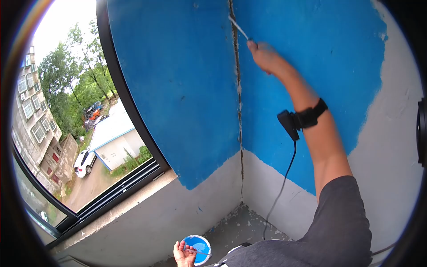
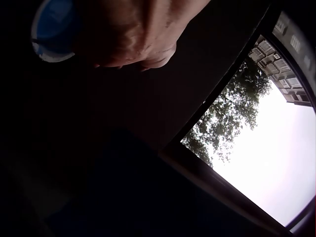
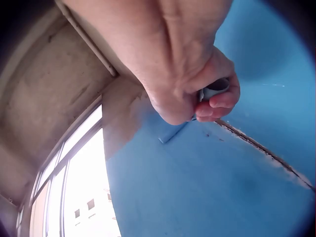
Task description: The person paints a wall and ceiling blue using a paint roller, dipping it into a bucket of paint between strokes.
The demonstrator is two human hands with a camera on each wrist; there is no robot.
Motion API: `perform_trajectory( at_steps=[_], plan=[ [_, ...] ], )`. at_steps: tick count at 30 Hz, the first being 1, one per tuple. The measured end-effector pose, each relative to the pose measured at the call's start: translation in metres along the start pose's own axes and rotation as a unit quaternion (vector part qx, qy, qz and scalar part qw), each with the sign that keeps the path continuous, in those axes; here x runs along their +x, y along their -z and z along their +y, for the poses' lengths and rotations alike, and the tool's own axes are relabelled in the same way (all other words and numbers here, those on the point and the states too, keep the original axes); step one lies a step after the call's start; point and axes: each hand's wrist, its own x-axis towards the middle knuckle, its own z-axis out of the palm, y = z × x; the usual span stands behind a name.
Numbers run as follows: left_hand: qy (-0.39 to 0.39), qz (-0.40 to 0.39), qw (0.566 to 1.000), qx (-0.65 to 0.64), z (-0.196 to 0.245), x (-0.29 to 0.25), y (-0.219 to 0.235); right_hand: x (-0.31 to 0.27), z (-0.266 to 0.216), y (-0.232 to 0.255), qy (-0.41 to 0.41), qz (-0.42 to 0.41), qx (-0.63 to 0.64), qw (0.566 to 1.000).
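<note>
The right hand (image 1: 263, 55) was raised to the corner seam (image 1: 239, 89) of the blue wall (image 1: 178, 84), its fingers (image 3: 219, 101) curled tightly round the handle of a thin brush (image 1: 239, 28), which stuck out beyond the fingertips with its tip at the seam. Low down, the left hand (image 1: 183, 253) gripped a paint cup (image 1: 199, 247), fingers curled round its rim, above the floor (image 1: 240, 222). A window (image 1: 80, 129) stood well to the left.
</note>
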Motion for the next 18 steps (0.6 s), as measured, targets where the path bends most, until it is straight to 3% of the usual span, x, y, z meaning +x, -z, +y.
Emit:
perform_trajectory(
  at_steps=[3,6,7,10,12,13,14,15,18],
  plan=[
    [-0.017,0.018,1.000,0.005,0.001,0.011,0.017,0.016,-0.004,-0.006,0.028,0.021,0.027,0.999],
    [-0.005,0.013,1.000,0.006,0.008,0.019,0.032,-0.014,0.048,-0.057,0.080,0.068,-0.033,0.994],
    [-0.001,-0.002,1.000,0.006,0.010,0.022,0.037,-0.040,0.050,-0.060,0.034,0.027,-0.030,0.999],
    [-0.001,0.009,1.000,0.005,0.013,0.021,0.019,-0.056,0.054,-0.050,0.036,0.009,-0.064,0.997],
    [0.003,0.004,1.000,-0.015,0.016,0.016,0.002,-0.015,0.017,-0.010,0.093,0.032,-0.088,0.991],
    [0.003,0.003,1.000,-0.017,0.015,0.014,-0.001,-0.002,-0.008,0.004,0.089,0.059,-0.074,0.992],
    [0.003,-0.002,1.000,-0.024,0.014,0.014,-0.004,0.014,-0.036,0.018,0.048,0.034,-0.052,0.997],
    [0.002,-0.006,1.000,-0.030,0.014,0.014,-0.004,0.034,-0.055,0.029,0.063,0.048,-0.047,0.996],
    [0.000,-0.008,0.999,-0.033,0.012,0.025,0.011,0.060,-0.079,0.032,0.072,0.066,-0.013,0.995]
  ],
)
